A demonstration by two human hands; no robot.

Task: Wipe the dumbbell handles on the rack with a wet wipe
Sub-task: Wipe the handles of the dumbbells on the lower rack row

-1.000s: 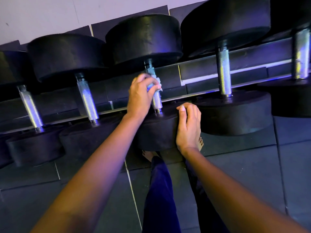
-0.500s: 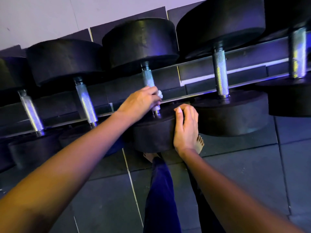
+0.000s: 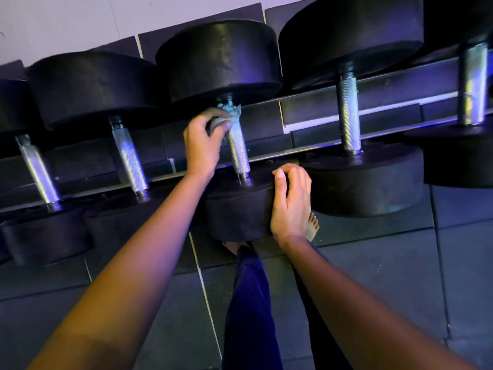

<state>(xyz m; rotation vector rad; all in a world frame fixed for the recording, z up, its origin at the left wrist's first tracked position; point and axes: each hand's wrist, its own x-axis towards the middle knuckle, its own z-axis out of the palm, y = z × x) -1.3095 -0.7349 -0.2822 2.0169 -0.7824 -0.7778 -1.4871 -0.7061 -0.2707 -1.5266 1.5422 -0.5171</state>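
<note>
Rack (image 3: pixel 306 110): low metal rail frame running from 8 o'clock up toward 2 o'clock, edges lit blue. Five dumbbells lie crosswise on it, side by side, with black round heads overhanging both sides and knurled steel handles spanning the rails: far-left dumbbell (image 3: pixel 37 169), second dumbbell (image 3: pixel 129 158), middle dumbbell (image 3: pixel 238 150), fourth dumbbell (image 3: pixel 348 113), and fifth dumbbell (image 3: pixel 470 84) at 2 o'clock, cut by the frame edge.

Floor (image 3: pixel 373 276): dark rubber tiles with pale seams, extending under the rack. A bare foot (image 3: pixel 312 225) stands on it at 5 o'clock from the middle dumbbell's near head.
</note>
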